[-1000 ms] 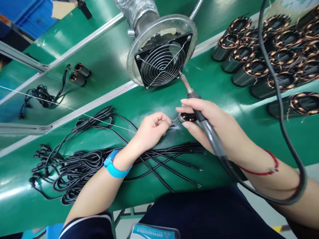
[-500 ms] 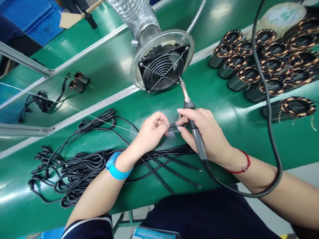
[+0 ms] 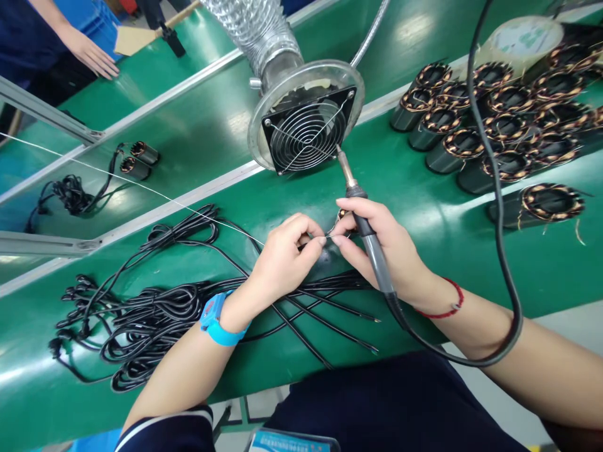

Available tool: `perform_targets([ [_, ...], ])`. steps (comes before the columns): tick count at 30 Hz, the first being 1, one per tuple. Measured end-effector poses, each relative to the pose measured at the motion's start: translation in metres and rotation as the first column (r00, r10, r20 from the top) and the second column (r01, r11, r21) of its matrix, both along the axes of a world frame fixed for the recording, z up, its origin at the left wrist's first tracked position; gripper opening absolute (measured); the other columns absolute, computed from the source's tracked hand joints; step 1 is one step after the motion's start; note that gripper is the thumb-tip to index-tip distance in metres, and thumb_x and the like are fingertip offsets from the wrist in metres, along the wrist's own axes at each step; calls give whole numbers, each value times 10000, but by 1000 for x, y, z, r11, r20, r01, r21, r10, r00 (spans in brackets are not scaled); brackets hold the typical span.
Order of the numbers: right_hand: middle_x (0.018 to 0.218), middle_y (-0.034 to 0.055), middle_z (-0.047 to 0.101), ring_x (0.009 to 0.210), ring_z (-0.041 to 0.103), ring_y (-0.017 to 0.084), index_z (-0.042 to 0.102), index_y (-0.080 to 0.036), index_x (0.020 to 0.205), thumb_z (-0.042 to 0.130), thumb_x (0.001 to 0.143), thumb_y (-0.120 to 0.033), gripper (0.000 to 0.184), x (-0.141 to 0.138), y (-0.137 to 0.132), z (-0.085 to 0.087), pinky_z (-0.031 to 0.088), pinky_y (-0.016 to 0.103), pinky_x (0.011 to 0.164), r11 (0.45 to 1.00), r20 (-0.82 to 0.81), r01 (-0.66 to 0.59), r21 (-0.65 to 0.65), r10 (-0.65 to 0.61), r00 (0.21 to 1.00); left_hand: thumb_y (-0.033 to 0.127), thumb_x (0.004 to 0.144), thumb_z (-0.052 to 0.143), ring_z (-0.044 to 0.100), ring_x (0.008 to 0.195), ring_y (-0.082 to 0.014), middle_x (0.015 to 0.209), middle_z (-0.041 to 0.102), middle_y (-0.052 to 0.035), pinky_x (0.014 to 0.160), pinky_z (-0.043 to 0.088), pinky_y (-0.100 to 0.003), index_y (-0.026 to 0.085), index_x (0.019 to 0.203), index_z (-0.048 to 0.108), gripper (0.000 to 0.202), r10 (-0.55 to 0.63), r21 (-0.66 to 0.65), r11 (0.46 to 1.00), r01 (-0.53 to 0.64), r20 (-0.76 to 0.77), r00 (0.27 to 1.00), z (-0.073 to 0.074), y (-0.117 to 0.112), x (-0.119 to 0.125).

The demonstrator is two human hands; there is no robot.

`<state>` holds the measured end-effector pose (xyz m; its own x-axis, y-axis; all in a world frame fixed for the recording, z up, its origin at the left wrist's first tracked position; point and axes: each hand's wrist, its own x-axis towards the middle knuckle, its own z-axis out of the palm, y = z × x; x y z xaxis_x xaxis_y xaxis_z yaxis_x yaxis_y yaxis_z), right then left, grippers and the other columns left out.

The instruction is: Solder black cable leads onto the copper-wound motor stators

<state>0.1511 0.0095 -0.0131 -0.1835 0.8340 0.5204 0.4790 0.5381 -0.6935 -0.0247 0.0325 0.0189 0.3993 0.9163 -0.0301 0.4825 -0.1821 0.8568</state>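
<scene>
Between the left hand (image 3: 289, 254) and right hand (image 3: 400, 251), fine wires (image 3: 328, 236) bridge a narrow gap, pinched by both. The right also grips a soldering iron (image 3: 375, 254), its smooth dark handle slanting up to a tapered metal tip. Just beyond that hand sits a copper-wound stator (image 3: 342, 215), mostly hidden; glossy black cables (image 3: 157, 306) lie coiled nearby.

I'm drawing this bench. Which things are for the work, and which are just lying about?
Likely for the work:
soldering iron, held in the right hand
fine wire at the left hand
copper-wound stators
power cords
exhaust fan

Seemingly just lying about:
cardboard
blue crate
</scene>
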Motion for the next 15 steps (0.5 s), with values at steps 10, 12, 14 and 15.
perform_targets([
  [10, 1082, 32, 713, 1060, 665, 223, 466, -241, 1294, 471, 813, -49, 518, 17, 11, -2, 478, 450, 964, 994, 153, -73, -86, 85, 985, 187, 766, 582, 423, 558, -84, 610, 480, 47, 541, 332, -218, 175, 714, 558, 58, 171, -223, 965, -140, 130, 977, -8, 7, 1],
  [12, 1100, 31, 708, 1098, 648, 228, 453, -241, 1308, 461, 802, -39, 544, 19, 12, -1, 470, 455, 979, 989, 157, -108, -104, 123, 980, 191, 756, 585, 422, 551, -81, 620, 491, 46, 532, 328, -219, 175, 706, 558, 59, 176, -232, 962, -147, 110, 978, -8, 7, 1],
  [14, 1073, 30, 713, 1125, 626, 238, 443, -248, 1318, 491, 810, -65, 542, 22, 12, 2, 463, 465, 988, 985, 167, -141, -101, 156, 974, 188, 745, 585, 422, 544, -79, 625, 502, 46, 522, 322, -219, 173, 703, 561, 51, 175, -248, 957, -149, 89, 980, -10, 7, 1],
  [15, 1057, 32, 712, 1120, 625, 243, 438, -253, 1323, 513, 819, -91, 535, 24, 13, 4, 462, 470, 988, 984, 161, -149, -99, 164, 973, 185, 740, 585, 424, 542, -79, 627, 507, 45, 518, 320, -217, 172, 702, 563, 46, 175, -253, 956, -150, 81, 981, -11, 7, 1],
])
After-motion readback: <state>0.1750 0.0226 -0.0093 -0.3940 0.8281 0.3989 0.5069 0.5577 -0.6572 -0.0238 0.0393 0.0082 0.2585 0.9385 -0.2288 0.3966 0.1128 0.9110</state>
